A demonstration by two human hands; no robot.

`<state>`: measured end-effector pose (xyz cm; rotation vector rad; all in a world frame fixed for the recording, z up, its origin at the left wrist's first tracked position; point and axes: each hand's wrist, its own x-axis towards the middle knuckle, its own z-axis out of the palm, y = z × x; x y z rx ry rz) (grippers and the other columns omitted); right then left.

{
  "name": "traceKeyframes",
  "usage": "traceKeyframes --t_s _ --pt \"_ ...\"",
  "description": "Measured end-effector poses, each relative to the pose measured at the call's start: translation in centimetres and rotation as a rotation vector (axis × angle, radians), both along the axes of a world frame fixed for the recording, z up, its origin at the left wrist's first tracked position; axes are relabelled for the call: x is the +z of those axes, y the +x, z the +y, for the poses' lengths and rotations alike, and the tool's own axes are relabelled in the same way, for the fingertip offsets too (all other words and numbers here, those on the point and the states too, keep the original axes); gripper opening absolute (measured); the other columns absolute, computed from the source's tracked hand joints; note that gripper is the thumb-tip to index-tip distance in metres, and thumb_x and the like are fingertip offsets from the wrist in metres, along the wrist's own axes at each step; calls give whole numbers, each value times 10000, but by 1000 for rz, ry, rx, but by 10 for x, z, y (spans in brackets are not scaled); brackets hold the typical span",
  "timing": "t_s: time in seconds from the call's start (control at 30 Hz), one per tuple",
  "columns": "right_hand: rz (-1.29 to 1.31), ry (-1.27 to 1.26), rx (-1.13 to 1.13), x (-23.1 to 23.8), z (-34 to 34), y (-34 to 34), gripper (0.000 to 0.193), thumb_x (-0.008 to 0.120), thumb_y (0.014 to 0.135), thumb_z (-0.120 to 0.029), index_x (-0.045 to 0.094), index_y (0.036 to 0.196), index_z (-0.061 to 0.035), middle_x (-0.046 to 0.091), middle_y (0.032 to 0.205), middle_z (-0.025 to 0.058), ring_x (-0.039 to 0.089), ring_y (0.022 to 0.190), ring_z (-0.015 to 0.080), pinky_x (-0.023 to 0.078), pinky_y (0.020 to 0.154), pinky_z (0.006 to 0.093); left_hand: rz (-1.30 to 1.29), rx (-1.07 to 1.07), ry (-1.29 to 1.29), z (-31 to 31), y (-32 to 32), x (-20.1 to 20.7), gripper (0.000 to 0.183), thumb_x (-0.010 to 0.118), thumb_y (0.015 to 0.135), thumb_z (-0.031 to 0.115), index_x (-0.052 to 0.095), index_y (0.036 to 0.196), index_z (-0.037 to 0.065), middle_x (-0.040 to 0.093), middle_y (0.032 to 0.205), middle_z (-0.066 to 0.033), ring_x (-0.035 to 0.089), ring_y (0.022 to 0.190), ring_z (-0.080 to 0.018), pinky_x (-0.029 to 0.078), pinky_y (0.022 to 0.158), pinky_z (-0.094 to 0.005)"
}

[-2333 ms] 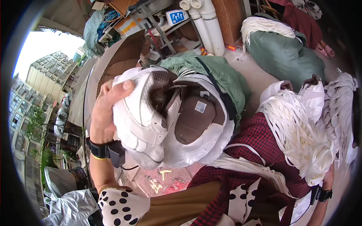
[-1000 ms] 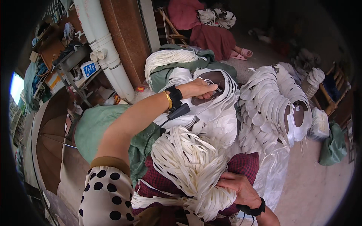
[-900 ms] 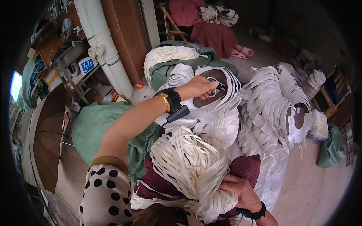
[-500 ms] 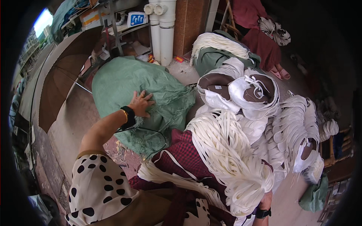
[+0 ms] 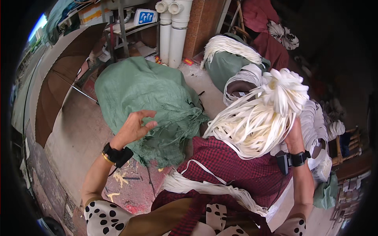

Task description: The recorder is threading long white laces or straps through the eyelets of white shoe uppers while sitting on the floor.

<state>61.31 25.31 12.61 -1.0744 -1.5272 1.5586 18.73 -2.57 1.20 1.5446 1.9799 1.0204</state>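
Note:
A thick bundle of flat white strips is raised over my lap, its bunched end uppermost. My right hand grips it from the right, with most of the fingers hidden behind the strips. Empty and with its fingers apart, my left hand hovers at the near side of a large green woven sack; I cannot tell whether it touches the sack. Dark red checked cloth covers my lap, and more white strips lie across its near side.
White-edged, dark-lined pieces are stacked at right. Behind them, strips lie on another green sack. An open brown umbrella stands left; white pipes rise at the back. Another person's red clothing shows at far right.
My right hand has lifted the bundle of white strips up and away from my lap. My left hand has drawn back from the green sack's top towards me.

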Motion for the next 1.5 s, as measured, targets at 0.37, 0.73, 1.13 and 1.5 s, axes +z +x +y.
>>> traceKeyframes --t_s 0.37,0.73,1.13,1.5 --pt "-279 902 281 -9 -76 -53 418 627 822 -128 599 1209 28 673 1046 269 642 909 409 508 862 434 -561 -593 332 158 198 68 712 779 848 470 574 1360 21 634 1304 -116 590 1184 -270 439 1055 -386" --pt "-1005 1234 229 -46 31 51 834 811 713 -77 468 1468 -168 463 1490 102 449 1357 299 406 981 478 -1448 -251 414 215 209 49 445 525 954 280 561 1311 16 650 1181 -131 654 1059 -230 536 933 -377" --pt "-1281 1246 200 -89 127 96 883 819 762 -60 412 1482 -369 544 1234 120 527 1171 304 379 897 446 -832 -268 776 138 55 222 453 534 973 327 576 1293 9 666 1154 -151 676 1010 -223 554 892 -377" --pt "-1223 1167 221 -75 96 74 822 770 720 18 478 1438 -254 547 1337 148 513 1236 351 433 980 500 -355 56 390 15 -39 340 464 548 984 361 597 1278 4 694 1117 -156 704 965 -221 571 851 -368"
